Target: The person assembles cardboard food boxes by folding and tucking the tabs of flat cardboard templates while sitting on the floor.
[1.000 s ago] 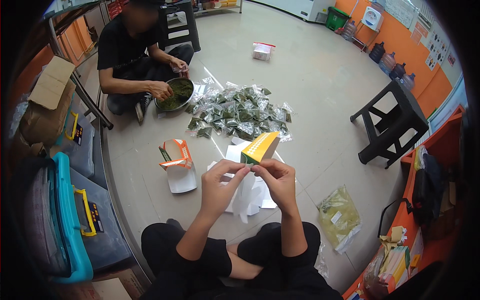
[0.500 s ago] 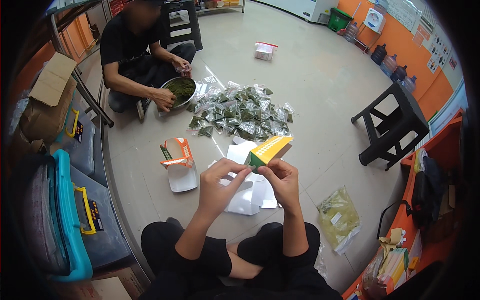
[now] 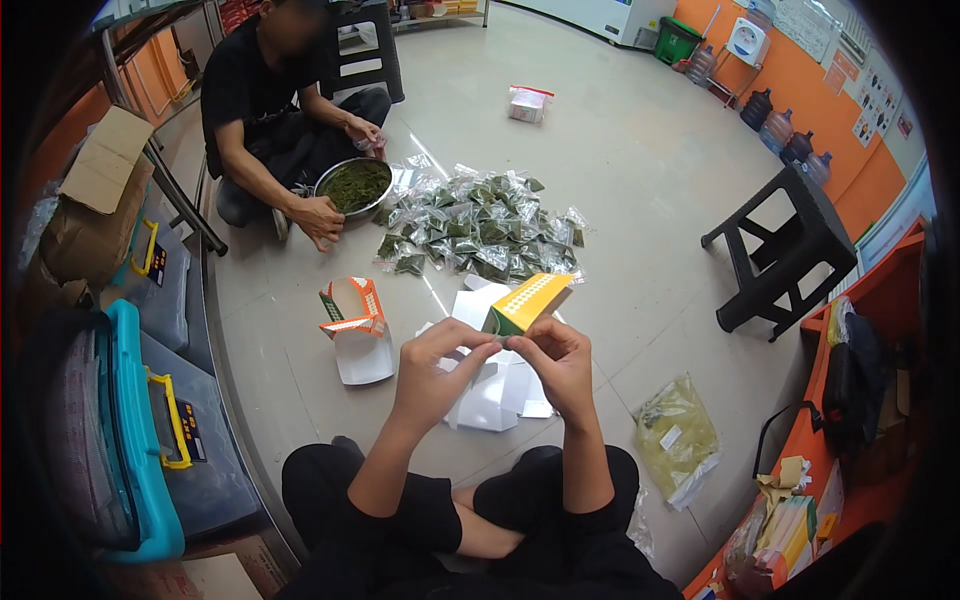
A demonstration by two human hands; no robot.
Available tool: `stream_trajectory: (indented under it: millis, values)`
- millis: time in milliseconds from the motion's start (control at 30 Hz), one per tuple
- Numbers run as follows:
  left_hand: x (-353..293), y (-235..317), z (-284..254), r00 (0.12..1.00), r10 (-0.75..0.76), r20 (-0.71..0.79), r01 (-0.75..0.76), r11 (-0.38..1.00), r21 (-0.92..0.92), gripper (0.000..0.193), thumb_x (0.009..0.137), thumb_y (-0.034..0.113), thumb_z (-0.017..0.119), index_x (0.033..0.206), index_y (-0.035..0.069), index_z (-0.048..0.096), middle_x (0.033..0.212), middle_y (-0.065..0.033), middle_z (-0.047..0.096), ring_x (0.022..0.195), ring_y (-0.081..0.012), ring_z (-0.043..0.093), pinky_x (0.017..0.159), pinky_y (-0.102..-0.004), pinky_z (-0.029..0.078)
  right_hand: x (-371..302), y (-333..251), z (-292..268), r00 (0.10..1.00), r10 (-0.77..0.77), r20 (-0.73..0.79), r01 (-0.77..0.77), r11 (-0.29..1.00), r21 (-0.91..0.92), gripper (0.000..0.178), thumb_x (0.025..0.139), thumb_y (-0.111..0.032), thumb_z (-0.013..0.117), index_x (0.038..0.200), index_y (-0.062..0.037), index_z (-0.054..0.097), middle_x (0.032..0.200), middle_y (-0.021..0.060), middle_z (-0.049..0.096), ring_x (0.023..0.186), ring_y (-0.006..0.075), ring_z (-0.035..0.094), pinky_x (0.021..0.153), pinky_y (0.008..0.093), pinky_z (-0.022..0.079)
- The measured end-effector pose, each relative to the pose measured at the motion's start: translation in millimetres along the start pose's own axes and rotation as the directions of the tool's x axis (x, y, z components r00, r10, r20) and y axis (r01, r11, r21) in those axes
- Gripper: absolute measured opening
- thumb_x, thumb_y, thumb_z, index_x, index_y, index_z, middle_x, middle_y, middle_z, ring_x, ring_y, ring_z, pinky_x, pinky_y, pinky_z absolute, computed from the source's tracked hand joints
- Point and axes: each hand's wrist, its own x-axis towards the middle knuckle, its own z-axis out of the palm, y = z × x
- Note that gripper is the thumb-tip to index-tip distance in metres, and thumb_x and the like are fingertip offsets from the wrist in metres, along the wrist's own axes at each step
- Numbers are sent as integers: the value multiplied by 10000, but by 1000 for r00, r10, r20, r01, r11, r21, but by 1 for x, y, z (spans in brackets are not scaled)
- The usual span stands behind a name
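Observation:
My left hand (image 3: 440, 365) and my right hand (image 3: 557, 365) pinch the near edge of a small yellow and green carton (image 3: 530, 303), thumbs almost meeting. The carton is partly folded and held above the floor. Beneath it lie several flat white carton blanks (image 3: 490, 400), printed sides mostly not visible. To the left stands another carton (image 3: 352, 308), orange, white and green, with its top open and a white flap (image 3: 364, 358) spread toward me. Beyond my hands is a heap of small clear bags (image 3: 480, 225) filled with something green.
Across from me a person (image 3: 265, 120) sits by a metal bowl (image 3: 386, 203) of green crumbly stuff. A larger bag (image 3: 680, 435) of yellow-green contents lies at right, below a black stool (image 3: 785, 250). Lidded bins (image 3: 190, 420) line the left; an orange shelf (image 3: 800, 420) borders the right.
My right hand has slid left toward my left thumb, and the carton has shifted slightly left. The other person's hand has moved out of the bowl to just outside its near rim.

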Motion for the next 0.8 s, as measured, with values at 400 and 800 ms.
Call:
stream_trajectory:
  millis: [400,800]
  values:
    - [-2,-1,1,984,-179,-22,173,974,-149,94,730,70,733,807,29,697,806,-46,681,749,-97,644,630,-237,516,-5,-4,-5,994,-87,64,95,984,-152,94,746,-10,702,828,18,663,824,80,666,776,121,615,733,248,463]
    - [-5,7,-5,993,-98,67,107,984,-145,104,732,-32,704,830,-29,671,815,-92,661,775,-155,661,724,-247,528,-12,-18,-4,989,-98,112,119,972,-202,114,756,17,656,870,25,651,877,92,670,829,135,629,785,263,469]
